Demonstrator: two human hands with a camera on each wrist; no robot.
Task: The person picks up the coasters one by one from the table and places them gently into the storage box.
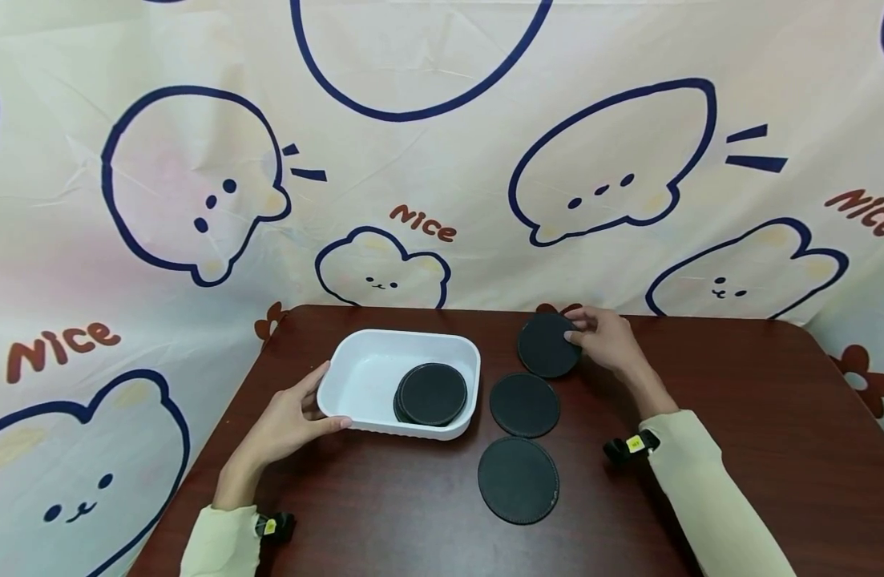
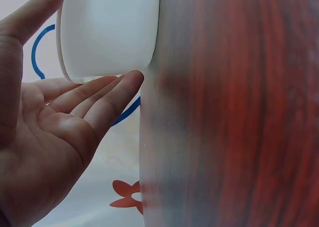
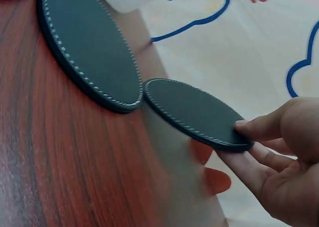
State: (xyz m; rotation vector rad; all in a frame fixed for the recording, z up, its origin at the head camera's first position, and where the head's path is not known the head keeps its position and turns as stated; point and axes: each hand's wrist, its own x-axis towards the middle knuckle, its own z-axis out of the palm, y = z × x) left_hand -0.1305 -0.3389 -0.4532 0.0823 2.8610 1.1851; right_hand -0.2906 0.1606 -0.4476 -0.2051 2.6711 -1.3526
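A white tray [image 1: 355,365] stands on the dark wooden table [image 1: 701,417] with a small stack of black round coasters [image 1: 433,394] inside. My left hand [image 1: 324,403] touches the tray's left wall [image 2: 107,32] with straight fingers [image 2: 107,95], thumb along the rim. My right hand [image 1: 574,331] pinches the right edge of a black coaster [image 1: 546,346] near the table's far edge. In the right wrist view this coaster [image 3: 197,112] is raised off the wood between thumb and fingers [image 3: 259,129]. Two more coasters [image 1: 524,405] [image 1: 518,479] lie flat right of the tray.
A cartoon-printed cloth [image 1: 442,160] hangs behind and beside the table. The right half of the table shows bare wood. Small black wrist cameras [image 1: 629,445] sit on both cream sleeves.
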